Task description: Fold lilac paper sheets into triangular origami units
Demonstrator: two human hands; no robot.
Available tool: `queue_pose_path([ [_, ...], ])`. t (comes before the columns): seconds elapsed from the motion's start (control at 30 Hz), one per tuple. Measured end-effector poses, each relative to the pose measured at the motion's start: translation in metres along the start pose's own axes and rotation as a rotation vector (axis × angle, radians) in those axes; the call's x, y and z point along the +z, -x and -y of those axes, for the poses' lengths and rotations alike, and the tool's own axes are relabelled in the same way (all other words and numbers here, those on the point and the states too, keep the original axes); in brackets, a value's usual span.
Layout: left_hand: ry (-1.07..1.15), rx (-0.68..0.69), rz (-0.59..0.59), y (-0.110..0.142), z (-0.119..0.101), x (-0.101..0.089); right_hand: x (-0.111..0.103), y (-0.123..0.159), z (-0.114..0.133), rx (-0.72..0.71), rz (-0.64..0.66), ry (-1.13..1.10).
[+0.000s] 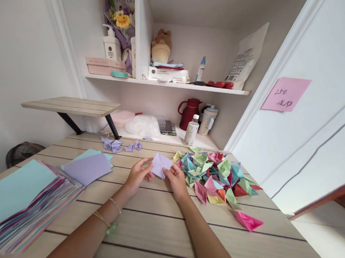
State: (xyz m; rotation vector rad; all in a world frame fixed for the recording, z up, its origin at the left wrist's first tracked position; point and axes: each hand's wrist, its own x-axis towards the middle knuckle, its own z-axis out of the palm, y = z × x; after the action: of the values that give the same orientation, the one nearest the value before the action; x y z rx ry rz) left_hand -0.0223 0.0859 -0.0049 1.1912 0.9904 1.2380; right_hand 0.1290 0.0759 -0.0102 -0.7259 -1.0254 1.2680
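Note:
A folded piece of purple origami paper [160, 164] is held up over the table between both hands. My left hand [139, 174] pinches its left corner between thumb and fingers. On the other side, my right hand [177, 178] grips the lower right edge, thumb on the face that shows. Crease lines meet near the paper's middle. Just right of my right hand lies a heap of colourful folded paper boats [213, 173]. Several small purple folded boats [113, 145] sit farther back on the left.
A thick stack of coloured paper [21, 194] covers the table's left side, with loose purple sheets [88, 167] beside it. One pink boat [249, 221] lies apart at right. A bottle [191, 130] and a red jug [189, 113] stand at the back, under a shelf [169, 83].

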Motion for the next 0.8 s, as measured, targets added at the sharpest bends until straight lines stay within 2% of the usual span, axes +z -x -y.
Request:
queue_pose_path([
  [0.13,-0.029,-0.026,-0.009,-0.0007,0.0027,-0.0007,-0.0016,0.0002,-0.0023,-0.089,-0.093,0.215],
  [0.2,-0.026,-0.024,-0.018,-0.0009,0.0031,-0.0007,-0.0028,0.0006,-0.0030,-0.084,-0.130,0.248],
  [0.4,0.019,-0.029,-0.022,0.0008,-0.0008,0.0034,-0.0024,0.0016,-0.0028,-0.032,-0.129,0.161],
  [0.53,0.061,-0.032,0.003,0.0024,-0.0030,0.0048,-0.0031,-0.0005,-0.0034,0.035,-0.063,0.067],
  [0.8,0.060,0.017,0.011,0.0005,-0.0011,0.0009,-0.0021,0.0006,-0.0019,0.094,-0.041,0.086],
])
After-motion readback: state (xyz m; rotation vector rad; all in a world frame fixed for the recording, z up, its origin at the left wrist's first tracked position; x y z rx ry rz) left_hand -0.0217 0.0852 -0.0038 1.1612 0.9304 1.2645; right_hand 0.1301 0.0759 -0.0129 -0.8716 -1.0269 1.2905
